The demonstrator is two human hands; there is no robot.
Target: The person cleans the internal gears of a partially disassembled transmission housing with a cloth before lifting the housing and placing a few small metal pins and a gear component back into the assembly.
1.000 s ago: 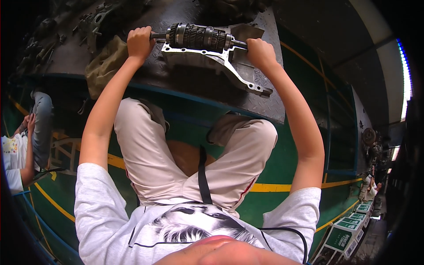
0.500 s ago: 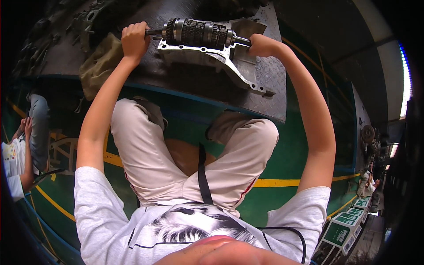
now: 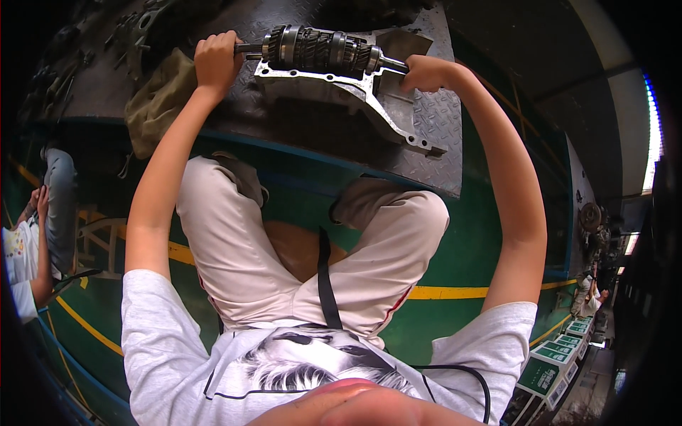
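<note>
My left hand (image 3: 217, 62) is closed on the left end of a steel shaft (image 3: 249, 47) that carries a stack of toothed gears and rings (image 3: 320, 50). At the shaft's other end my right hand (image 3: 427, 74) is closed round the bar, its wrist bent and fingers partly hidden. The gear stack lies horizontally over an aluminium housing (image 3: 383, 108) with a pale flange and bolt holes. A crumpled olive cloth (image 3: 153, 110) lies below and left of my left hand.
The diamond-plate bench (image 3: 433, 170) has dark metal parts (image 3: 145, 21) at upper left. A seated person (image 3: 25, 248) in jeans is at far left. Another person (image 3: 590, 298) is at right, near white-and-green boxes (image 3: 543, 373). My knees are under the bench's front edge.
Both hands and the shaft assembly have shifted slightly upward in the view. My right wrist has turned and its elbow has swung outward to the right.
</note>
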